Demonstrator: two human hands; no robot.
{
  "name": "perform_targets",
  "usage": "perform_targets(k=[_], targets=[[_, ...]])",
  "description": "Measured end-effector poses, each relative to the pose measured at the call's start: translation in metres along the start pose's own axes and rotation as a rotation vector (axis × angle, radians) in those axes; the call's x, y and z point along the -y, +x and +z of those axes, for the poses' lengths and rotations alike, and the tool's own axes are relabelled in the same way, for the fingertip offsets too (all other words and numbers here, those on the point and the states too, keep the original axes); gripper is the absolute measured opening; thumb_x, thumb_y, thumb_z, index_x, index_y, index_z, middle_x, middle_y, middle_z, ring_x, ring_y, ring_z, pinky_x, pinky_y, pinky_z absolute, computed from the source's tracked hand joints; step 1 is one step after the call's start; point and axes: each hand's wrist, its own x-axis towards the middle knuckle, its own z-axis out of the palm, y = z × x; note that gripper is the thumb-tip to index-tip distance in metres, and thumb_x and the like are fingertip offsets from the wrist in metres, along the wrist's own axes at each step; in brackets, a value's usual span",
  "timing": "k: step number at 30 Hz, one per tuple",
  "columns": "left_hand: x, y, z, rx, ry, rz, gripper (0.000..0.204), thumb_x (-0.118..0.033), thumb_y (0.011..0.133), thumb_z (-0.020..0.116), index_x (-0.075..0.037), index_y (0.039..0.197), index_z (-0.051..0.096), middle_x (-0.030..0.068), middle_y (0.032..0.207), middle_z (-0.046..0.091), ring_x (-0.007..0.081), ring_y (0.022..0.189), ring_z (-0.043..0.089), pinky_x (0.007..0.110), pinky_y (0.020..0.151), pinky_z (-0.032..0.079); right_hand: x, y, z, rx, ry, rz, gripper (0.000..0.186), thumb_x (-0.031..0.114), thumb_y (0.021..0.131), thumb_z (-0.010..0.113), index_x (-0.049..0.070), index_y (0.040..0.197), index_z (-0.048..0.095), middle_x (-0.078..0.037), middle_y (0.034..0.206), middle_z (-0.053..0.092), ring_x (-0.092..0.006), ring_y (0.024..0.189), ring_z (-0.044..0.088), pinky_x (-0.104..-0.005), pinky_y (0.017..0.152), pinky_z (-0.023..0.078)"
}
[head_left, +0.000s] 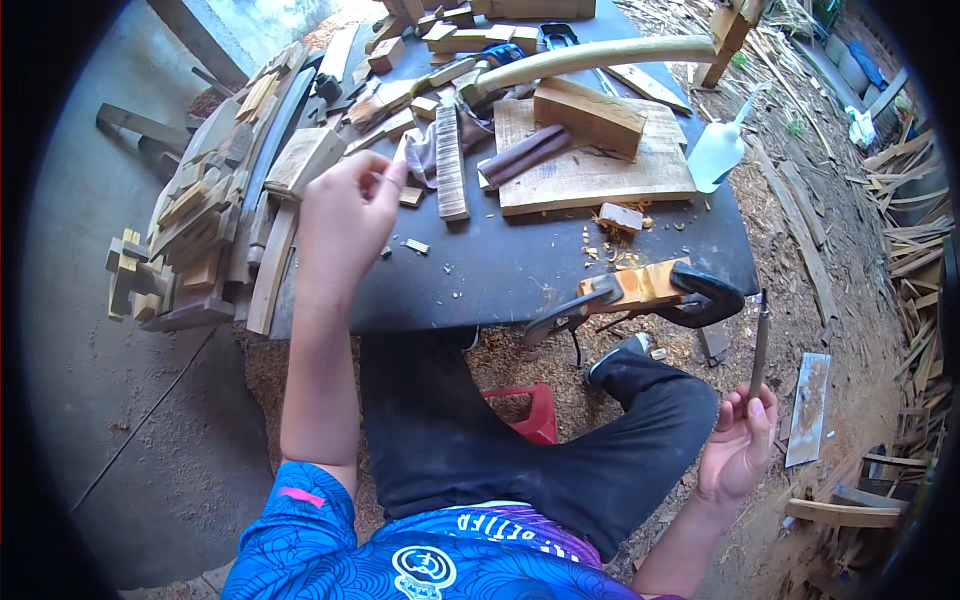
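My left hand (353, 205) is raised over the left half of the dark table (420, 285), fingers curled; I cannot make out whether anything is in them. Just beyond it lie a crumpled cloth (417, 160) and a ridged pale strip (450, 170). My right hand (738, 440) grips a slim metal-tipped tool (760, 350), held upright beside the table's front right corner. Two black clamps (712, 292) hold a wooden block (640, 282) at the front edge, with shavings behind it. A small block (620, 217) sits among them, before a wide board (590, 185) bearing a thicker piece (585, 115).
Wood offcuts (205, 220) pile along the table's left. A curved pale pole (600, 55) crosses the back; a white bottle (715, 155) stands at the right edge. A red stool (530, 415) is below me. Split wood (900, 200) is heaped on the ground at right.
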Motion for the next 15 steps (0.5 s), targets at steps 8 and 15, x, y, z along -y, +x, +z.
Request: perform_targets(k=[8,15], targets=[[-0.042,0.009,0.068,0.107,-0.071,0.497,0.03,-0.027,0.09,0.076,-0.003,0.109,0.076,0.0144,0.099,0.072,0.0286,0.093,0.07,0.04,0.084,0.054,-0.019,-0.019,0.036,0.183,0.206,0.307,0.045,-0.007,0.092,0.066,0.004,0.134,0.057,-0.016,0.116,0.07,-0.0229,0.099,0.071,-0.0311,0.077,0.064],[-0.078,-0.011,0.043,0.282,-0.552,0.292,0.027,-0.022,0.091,0.077,-0.002,0.109,0.077,0.008,0.092,0.072,0.0154,0.079,0.066,0.031,0.075,0.053,-0.025,-0.02,0.07,0.313,0.11,0.228,0.037,-0.003,0.093,0.072,0.0,0.129,0.063,-0.016,0.108,0.073,-0.014,0.08,0.067,-0.0267,0.064,0.058]])
